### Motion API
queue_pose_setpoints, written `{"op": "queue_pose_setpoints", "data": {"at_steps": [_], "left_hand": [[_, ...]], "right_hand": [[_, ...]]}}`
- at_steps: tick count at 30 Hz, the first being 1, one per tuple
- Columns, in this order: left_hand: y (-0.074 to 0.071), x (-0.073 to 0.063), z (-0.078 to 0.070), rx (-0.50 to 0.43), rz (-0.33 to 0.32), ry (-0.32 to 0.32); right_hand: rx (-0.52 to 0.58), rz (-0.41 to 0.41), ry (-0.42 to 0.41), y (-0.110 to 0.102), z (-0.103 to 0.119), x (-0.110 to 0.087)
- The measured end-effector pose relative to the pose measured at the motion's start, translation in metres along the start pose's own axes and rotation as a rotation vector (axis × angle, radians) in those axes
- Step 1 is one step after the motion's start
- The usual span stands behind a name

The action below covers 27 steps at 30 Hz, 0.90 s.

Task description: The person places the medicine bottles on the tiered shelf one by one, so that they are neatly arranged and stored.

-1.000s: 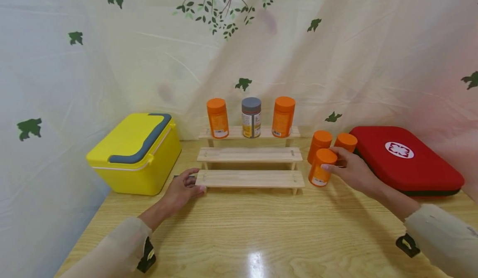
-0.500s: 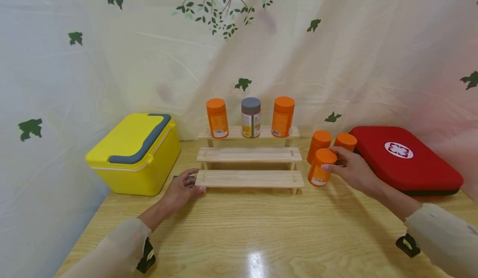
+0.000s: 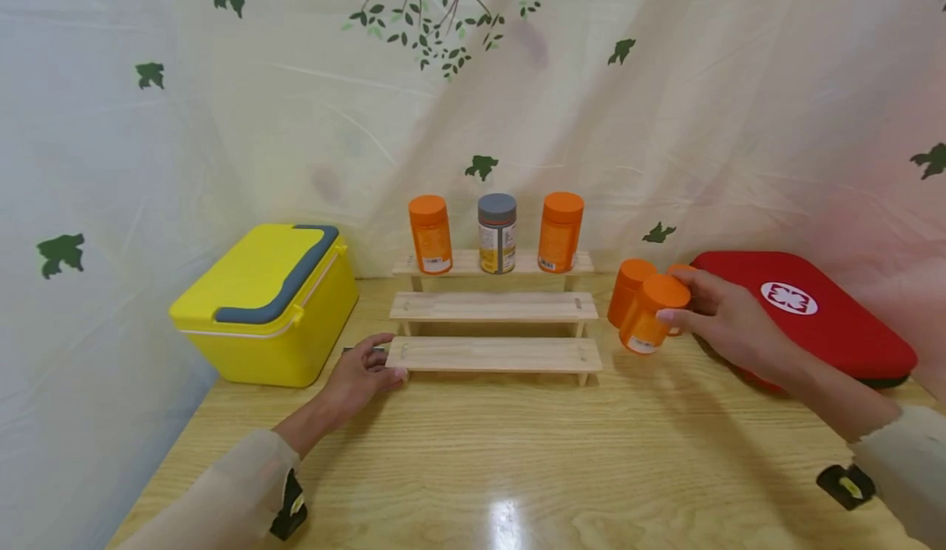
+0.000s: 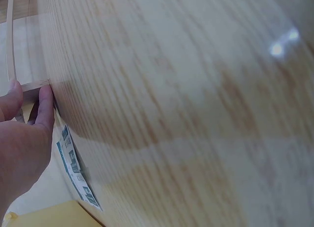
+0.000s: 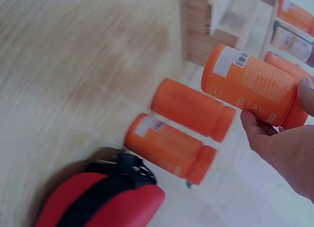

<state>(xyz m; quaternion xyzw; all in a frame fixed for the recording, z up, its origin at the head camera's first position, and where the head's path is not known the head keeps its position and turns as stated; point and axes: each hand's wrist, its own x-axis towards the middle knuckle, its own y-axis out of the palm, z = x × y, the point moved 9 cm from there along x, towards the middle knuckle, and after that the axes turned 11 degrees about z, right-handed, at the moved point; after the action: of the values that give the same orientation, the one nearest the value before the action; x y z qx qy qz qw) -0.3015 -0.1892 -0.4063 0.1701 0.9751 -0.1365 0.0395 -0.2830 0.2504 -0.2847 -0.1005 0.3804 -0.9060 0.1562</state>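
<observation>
My right hand [image 3: 739, 324] pinches an orange pill bottle [image 3: 645, 324] near its lid, with thumb and fingers on opposite sides. In the right wrist view this bottle [image 5: 250, 85] hangs apart from two other orange bottles [image 5: 191, 109], which stand on the table beside the red case. My left hand [image 3: 362, 373] holds the left end of the lowest step of a three-tier wooden rack [image 3: 495, 355]. Its thumb and a finger grip the rack's end in the left wrist view. On the top tier stand two orange bottles [image 3: 430, 238] with a grey-lidded bottle [image 3: 498, 238] between them.
A yellow box [image 3: 259, 304] with a blue-grey handle stands left of the rack. To the right lies a red first-aid case [image 3: 828, 328], partly behind my right hand. A printed card [image 4: 76, 168] lies near my left hand. White patterned cloth [image 3: 443, 123] hangs behind the table.
My right hand has lifted the orange bottle off the table and moved it slightly right. It now covers more of the rear right bottle. My left hand stays on the rack.
</observation>
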Motion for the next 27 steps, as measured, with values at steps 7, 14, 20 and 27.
{"op": "queue_pose_setpoints", "data": {"at_steps": [7,14,20,27], "left_hand": [[-0.002,-0.001,0.001,0.002,-0.005,0.002],[-0.002,-0.001,0.002,0.010,-0.011,-0.001],[-0.002,-0.001,0.001,0.004,-0.010,-0.004],[-0.002,0.000,0.001,0.022,-0.009,-0.004]], "right_hand": [[0.004,-0.010,-0.043,-0.008,0.023,0.005],[0.019,0.015,0.007,-0.008,0.041,0.016],[0.097,0.027,-0.038,-0.002,0.060,0.026],[0.140,0.061,-0.133,0.007,0.089,0.042]]}}
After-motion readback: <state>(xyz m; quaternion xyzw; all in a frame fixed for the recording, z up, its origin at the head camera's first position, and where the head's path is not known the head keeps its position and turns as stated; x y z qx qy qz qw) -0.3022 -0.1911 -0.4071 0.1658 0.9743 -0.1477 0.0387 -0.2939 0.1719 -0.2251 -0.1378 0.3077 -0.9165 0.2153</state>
